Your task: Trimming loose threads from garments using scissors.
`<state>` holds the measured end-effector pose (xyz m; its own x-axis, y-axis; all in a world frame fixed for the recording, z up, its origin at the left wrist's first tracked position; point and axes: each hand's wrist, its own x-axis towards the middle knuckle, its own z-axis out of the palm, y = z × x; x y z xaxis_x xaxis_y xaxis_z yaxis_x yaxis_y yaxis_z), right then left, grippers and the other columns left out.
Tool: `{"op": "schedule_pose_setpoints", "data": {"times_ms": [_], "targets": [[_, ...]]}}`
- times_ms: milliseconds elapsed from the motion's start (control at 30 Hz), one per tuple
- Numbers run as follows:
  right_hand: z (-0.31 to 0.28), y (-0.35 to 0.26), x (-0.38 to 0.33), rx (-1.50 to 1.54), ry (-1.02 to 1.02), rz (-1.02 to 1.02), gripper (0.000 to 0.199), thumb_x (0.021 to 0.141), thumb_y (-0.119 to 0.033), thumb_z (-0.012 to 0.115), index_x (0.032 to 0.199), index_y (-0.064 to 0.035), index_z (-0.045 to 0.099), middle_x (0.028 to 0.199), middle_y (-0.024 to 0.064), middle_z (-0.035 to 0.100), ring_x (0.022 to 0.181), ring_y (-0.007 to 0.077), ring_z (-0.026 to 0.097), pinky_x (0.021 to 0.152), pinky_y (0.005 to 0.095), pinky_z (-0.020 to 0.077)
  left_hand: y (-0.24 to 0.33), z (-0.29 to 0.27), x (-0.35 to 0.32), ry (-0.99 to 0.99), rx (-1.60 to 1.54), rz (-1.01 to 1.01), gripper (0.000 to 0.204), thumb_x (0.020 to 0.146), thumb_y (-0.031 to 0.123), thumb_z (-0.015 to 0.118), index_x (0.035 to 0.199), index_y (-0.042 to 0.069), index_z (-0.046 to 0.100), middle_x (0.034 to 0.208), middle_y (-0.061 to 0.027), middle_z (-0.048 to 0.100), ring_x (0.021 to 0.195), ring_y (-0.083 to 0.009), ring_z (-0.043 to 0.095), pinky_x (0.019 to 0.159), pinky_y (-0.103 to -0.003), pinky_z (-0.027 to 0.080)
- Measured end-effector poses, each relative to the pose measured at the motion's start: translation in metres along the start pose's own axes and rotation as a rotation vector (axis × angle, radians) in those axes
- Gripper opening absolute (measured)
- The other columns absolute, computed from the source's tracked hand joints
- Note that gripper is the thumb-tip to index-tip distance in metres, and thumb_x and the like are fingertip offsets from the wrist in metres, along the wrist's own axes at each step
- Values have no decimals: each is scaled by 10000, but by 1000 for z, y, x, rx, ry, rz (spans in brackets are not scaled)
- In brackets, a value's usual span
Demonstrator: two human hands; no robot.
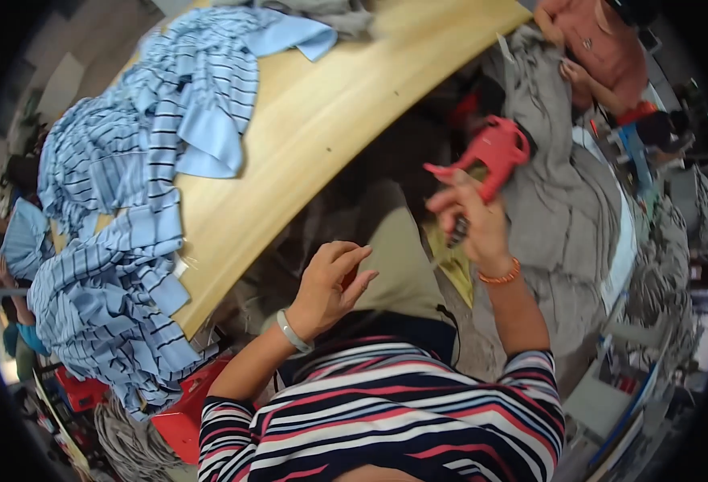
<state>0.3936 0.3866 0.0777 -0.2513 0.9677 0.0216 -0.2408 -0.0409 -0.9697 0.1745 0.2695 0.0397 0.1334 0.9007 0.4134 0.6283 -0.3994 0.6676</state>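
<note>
My left hand (330, 283) hovers over my lap, thumb and fingers apart and slightly curled, and nothing shows in its grip. To the right, my raised right hand (479, 218) is curled round a small dark tool (457, 232), too blurred for me to tell its kind. Just beyond that hand is a red plastic piece with cut-out openings (494, 153), which looks like part of a stool or chair. Grey fabric (559, 217) hangs in long folds to the right of it. A yellow piece of material (455, 269) lies below my right hand.
A pale wooden table (306, 136) runs diagonally ahead, its near edge left of my knees. Heaped blue striped garments (141, 153) cover its left side. Red bins (189, 410) stand at lower left. At upper right a person (603, 60) handles grey fabric; bundled grey cloth (663, 265) lies far right.
</note>
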Motion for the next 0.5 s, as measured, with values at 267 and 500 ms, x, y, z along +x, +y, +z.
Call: {"op": "schedule_pose_setpoints", "data": {"times_ms": [267,500], "targets": [[-28,-44,69,-127,-39,-1,313,960,-285,540,1062,8,589,703,68,589,413,64,441,368,224,336,-36,-85,84,123,378,14,390,749,162,736,1091,28,605,1142,-173,563,1065,-349,514,906,-410,428],[-1,-54,172,-211,-197,29,271,959,-202,530,1076,34,592,684,83,598,405,63,448,377,204,354,-137,-115,223,18,786,-67,795,676,267,796,1360,120,419,1395,-168,373,1306,-398,311,1031,-515,310]]}}
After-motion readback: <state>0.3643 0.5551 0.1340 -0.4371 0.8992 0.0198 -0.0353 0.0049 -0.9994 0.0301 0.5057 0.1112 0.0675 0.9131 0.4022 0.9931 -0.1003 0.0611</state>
